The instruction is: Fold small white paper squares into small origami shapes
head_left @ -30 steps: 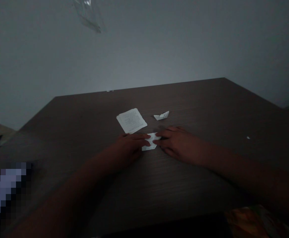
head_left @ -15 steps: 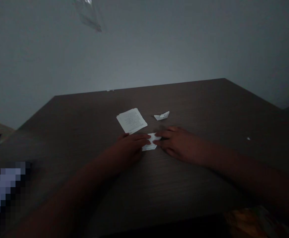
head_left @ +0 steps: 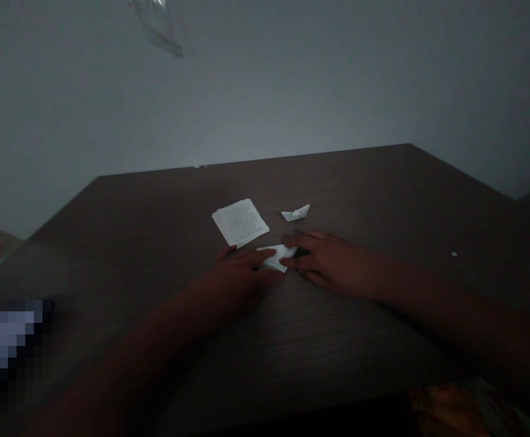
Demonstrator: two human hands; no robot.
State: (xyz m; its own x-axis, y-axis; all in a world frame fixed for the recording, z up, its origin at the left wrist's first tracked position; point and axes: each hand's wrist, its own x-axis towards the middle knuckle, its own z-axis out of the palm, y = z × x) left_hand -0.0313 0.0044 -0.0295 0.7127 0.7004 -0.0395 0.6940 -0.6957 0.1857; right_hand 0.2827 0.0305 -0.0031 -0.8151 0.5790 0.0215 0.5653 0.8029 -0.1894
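Head view: folded white printed paper strip (head_left: 276, 258) flat on dark wood-grain table (head_left: 337, 200), between hands. Left hand (head_left: 241, 273): fingers together, pressing strip's left part. Right hand (head_left: 328, 264): fingers slightly spread, tips on strip's right end, no pinch. Just beyond: stack of white printed sheets (head_left: 240, 222), small white folded-paper boat (head_left: 295, 213).

Pretty dim shot tbh: the pale grey wall (head_left: 265, 91) has the only soft glow, fading darker toward the corners, while the dark brown wood-grain table (head_left: 337, 182) sits in murky shadow. Wide lens stretches the edges, and the right hand (head_left: 332, 264) looks slightly blurred.
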